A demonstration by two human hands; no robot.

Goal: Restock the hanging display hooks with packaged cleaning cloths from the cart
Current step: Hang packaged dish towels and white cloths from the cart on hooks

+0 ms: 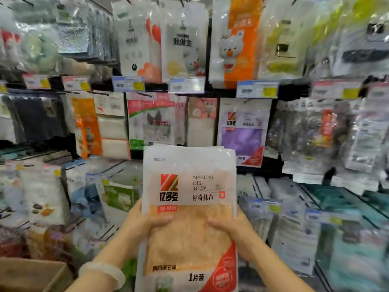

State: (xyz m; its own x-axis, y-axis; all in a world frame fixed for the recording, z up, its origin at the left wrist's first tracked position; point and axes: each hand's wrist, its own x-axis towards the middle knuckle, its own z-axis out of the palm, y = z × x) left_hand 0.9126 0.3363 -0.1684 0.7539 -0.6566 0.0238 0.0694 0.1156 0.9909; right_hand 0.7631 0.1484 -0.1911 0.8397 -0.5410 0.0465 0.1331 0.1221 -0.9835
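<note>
I have the stack of dish towel packs [189, 207] up in front of the display, held upright at about chest height, label side toward me, with several thin clear top edges fanned at the upper rim (so it reads as more than 1 pack, though I can't count them). My left hand [145, 226] grips the left edge with the thumb curled across the front, and my right hand [233, 232] grips the right edge the same way, thumb on the orange cloth panel; the fingers of both are behind the plastic and out of sight. A pale bangle [105, 272] sits on the left wrist, and a corner of a cardboard box [31, 275] shows low on the left. I judge this as the carrying and aligning step: the packs are out of the cart and not yet hung. The likely home is beside the purple pack [244, 131] of the same brand, which hangs up and to the right, just beyond the top of my stack. The hook itself is hidden behind the goods, so I can't say how much room it has. Next I would need to raise the stack, find the hang holes near the top edge, square them together and thread them onto the peg without letting the slippery sleeves slide apart
</note>
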